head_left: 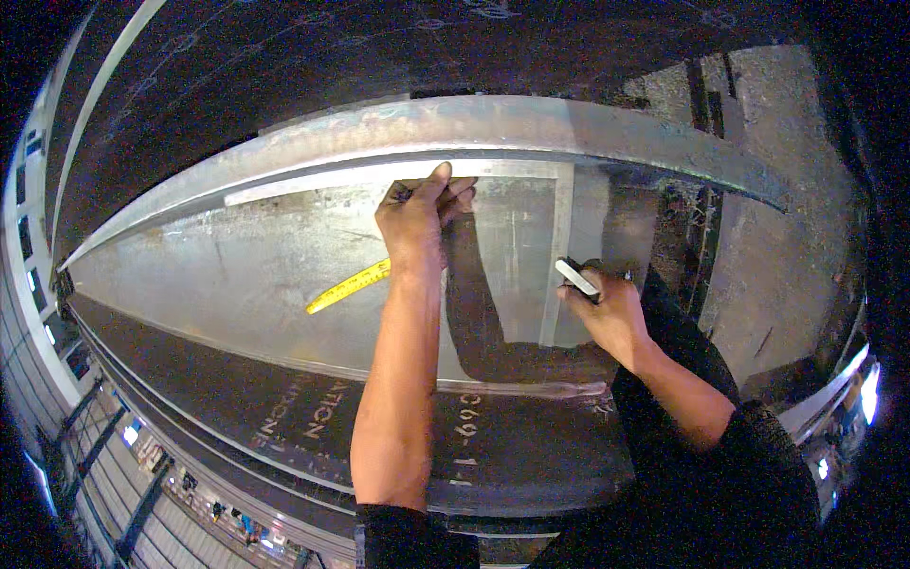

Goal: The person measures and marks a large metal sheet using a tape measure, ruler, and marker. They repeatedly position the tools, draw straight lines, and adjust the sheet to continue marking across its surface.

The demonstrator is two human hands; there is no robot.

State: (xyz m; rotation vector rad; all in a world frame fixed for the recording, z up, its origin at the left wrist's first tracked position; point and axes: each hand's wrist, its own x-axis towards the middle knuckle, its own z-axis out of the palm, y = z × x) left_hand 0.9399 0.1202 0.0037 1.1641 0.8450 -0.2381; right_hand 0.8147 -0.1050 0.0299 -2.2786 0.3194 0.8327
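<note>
— Start at the fingertips. What is the left hand (417, 216) doing?

— Its fingers are curled together and pressed down at the upper edge of the steel beam's web (265, 275), just under the top flange (531, 128). They seem to pin something small and dark there; I cannot tell what it is. The yellow tape measure (349, 286) runs out from beneath that wrist, down and to the left.

— So the tape's long axis?

— Slanted across the web, its high end toward the left hand and its free end lower left. It lies well apart from the other hand.

— And the right hand (607, 308)?

— Closed around a marker (576, 278) with a pale barrel and a dark tip. The marker points up and to the left, toward the pale vertical stiffener plate (561, 247) just beside it. That hand is the nearer one to the plate; the left is nearer the tape.

— Around them?

— The near flange (512, 446) is dark with chalked writing, a forearm shadow (474, 294) lies between the hands, and rough floor (787, 218) shows to the right.
</note>
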